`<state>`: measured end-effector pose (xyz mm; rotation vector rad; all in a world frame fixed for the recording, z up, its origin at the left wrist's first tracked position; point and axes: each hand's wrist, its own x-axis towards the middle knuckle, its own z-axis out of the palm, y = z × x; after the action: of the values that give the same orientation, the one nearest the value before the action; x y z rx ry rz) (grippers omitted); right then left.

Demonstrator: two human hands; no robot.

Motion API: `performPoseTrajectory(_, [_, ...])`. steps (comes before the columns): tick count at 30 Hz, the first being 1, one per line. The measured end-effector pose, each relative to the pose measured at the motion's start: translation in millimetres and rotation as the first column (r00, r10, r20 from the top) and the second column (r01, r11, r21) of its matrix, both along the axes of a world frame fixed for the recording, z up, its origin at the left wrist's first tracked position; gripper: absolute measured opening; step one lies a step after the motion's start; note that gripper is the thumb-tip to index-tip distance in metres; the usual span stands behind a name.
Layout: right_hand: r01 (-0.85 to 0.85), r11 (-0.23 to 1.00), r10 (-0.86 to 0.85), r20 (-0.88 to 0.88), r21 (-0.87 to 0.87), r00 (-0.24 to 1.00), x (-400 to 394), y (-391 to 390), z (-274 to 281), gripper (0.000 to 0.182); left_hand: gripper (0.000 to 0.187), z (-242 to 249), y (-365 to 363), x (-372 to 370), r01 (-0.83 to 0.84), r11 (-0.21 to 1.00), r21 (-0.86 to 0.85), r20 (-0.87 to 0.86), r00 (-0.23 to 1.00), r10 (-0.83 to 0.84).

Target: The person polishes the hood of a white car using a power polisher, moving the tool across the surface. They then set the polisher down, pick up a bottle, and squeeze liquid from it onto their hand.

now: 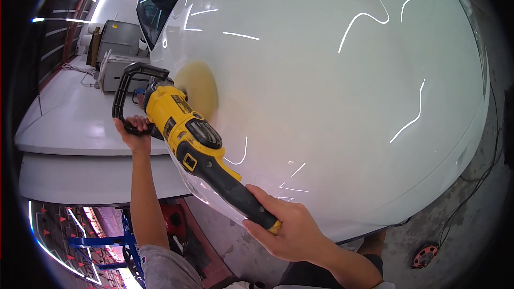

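Observation:
A yellow and black power polisher (pixel 184 123) lies slantwise across the view, over the edge of a white car hood (pixel 332 101). Its round yellow pad (pixel 201 88) is blurred and rests against the hood near the windshield end. My left hand (pixel 134 132) is closed around the black loop handle (pixel 122 93) at the polisher's head. The rear grip (pixel 241 195) is held in my right hand (pixel 286 225), with the fingers partly hidden beneath it. Bright light streaks reflect off the glossy hood.
A dark windshield (pixel 166 0) borders the hood at upper left. Grey cabinets (pixel 120 40) stand beyond the white surface at left. A dark cable (pixel 482 176) runs along the concrete floor to an orange reel (pixel 424 256). A blue metal frame (pixel 101 241) shows at lower left.

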<state>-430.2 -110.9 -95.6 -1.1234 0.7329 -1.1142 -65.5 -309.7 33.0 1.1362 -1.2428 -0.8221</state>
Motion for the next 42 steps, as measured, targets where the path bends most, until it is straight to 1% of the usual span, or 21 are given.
performPoseTrajectory(1, [-0.019, 1.0, 0.019, -0.006, 0.01, 1.0, -2.8, -0.9, 1.7, 0.055, 0.062, 1.6, -0.7, 6.0, 0.014, 1.0, 0.012, 0.022, 1.0, -0.014])
performPoseTrajectory(2, [-0.018, 1.0, 0.018, -0.01, 0.008, 1.0, -17.3, -5.3, 6.9, 0.055, 0.062, 4.8, -3.4, -3.0, 0.015, 1.0, 0.009, 0.018, 1.0, -0.015])
performPoseTrajectory(4, [-0.078, 0.996, 0.078, 0.01, 0.035, 0.997, -26.7, -5.5, 10.7, 0.056, 0.062, 9.4, 0.0, -14.4, -0.032, 0.999, 0.022, 0.013, 0.999, 0.032])
performPoseTrajectory(8, [-0.125, 0.99, 0.124, 0.024, 0.069, 0.992, -35.0, -7.2, 18.7, 0.056, 0.061, 11.9, -0.2, -23.0, -0.072, 0.997, 0.012, 0.001, 0.997, 0.072])
performPoseTrajectory(9, [-0.108, 0.992, 0.106, 0.033, 0.061, 0.994, -34.4, 9.3, 24.8, 0.056, 0.061, 17.4, 11.7, -24.7, -0.06, 0.998, 0.018, 0.009, 0.998, 0.06])
performPoseTrajectory(14, [-0.051, 0.998, 0.049, 0.053, 0.033, 0.997, -44.0, 28.8, 29.9, 0.056, 0.06, 27.9, 11.4, -44.0, -0.028, 0.999, 0.042, 0.02, 0.999, 0.027])
performPoseTrajectory(16, [0.011, 1.0, -0.011, 0.128, 0.002, 0.992, -44.6, 34.4, 33.0, 0.056, 0.062, 36.7, 4.9, -58.7, -0.005, 1.0, 0.03, 0.045, 0.999, 0.004])
performPoseTrajectory(17, [0.025, 1.0, -0.026, 0.134, 0.003, 0.991, -47.8, 36.0, 34.4, 0.056, 0.062, 40.2, 0.2, -69.1, 0.004, 0.999, 0.033, 0.037, 0.999, -0.005])
performPoseTrajectory(19, [0.059, 0.998, -0.058, 0.153, -0.005, 0.987, -57.0, 35.4, 36.5, 0.056, 0.061, 45.3, -14.7, -85.3, 0.042, 0.999, 0.03, 0.04, 0.998, -0.043])
performPoseTrajectory(23, [0.092, 0.996, -0.093, 0.197, 0.013, 0.976, -75.3, 10.4, 23.0, 0.057, 0.062, 36.5, -62.5, -122.4, 0.146, 0.989, 0.029, 0.057, 0.987, -0.148])
performPoseTrajectory(25, [0.144, 0.989, -0.144, 0.203, 0.017, 0.969, -85.5, 9.4, 15.5, 0.056, 0.062, 30.7, -78.7, -148.3, 0.217, 0.976, 0.025, 0.089, 0.972, -0.219])
performPoseTrajectory(26, [0.154, 0.988, -0.154, 0.203, 0.019, 0.967, -89.1, 8.1, 14.6, 0.056, 0.062, 29.8, -88.1, -159.4, 0.227, 0.974, 0.027, 0.089, 0.97, -0.228])
performPoseTrajectory(28, [0.249, 0.968, -0.247, 0.231, 0.021, 0.941, -99.2, 7.9, 13.5, 0.054, 0.062, 30.4, -102.6, -185.3, 0.257, 0.965, 0.042, 0.094, 0.961, -0.26])
performPoseTrajectory(29, [0.255, 0.967, -0.252, 0.233, 0.019, 0.939, -102.9, 8.7, 12.8, 0.054, 0.062, 30.8, -108.2, -198.6, 0.285, 0.957, 0.047, 0.102, 0.952, -0.289])
performPoseTrajectory(31, [0.351, 0.936, -0.349, 0.185, 0.024, 0.919, -110.3, 12.2, 15.1, 0.051, 0.062, 34.8, -120.4, -223.0, 0.322, 0.945, 0.049, 0.109, 0.939, -0.326])
performPoseTrajectory(35, [0.379, 0.924, -0.381, 0.197, 0.052, 0.903, -115.2, 12.9, 16.1, 0.051, 0.061, 33.6, -133.7, -257.1, 0.394, 0.917, 0.061, 0.118, 0.909, -0.399])
performPoseTrajectory(39, [0.416, 0.908, -0.42, 0.166, 0.057, 0.892, -110.3, 7.0, 16.1, 0.052, 0.063, 31.9, -151.4, -266.8, 0.434, 0.9, 0.038, 0.11, 0.893, -0.436])
performPoseTrajectory(42, [0.438, 0.898, -0.439, 0.159, 0.047, 0.884, -102.5, 1.8, 15.7, 0.053, 0.063, 32.3, -158.0, -263.3, 0.42, 0.907, 0.035, 0.08, 0.903, -0.421])
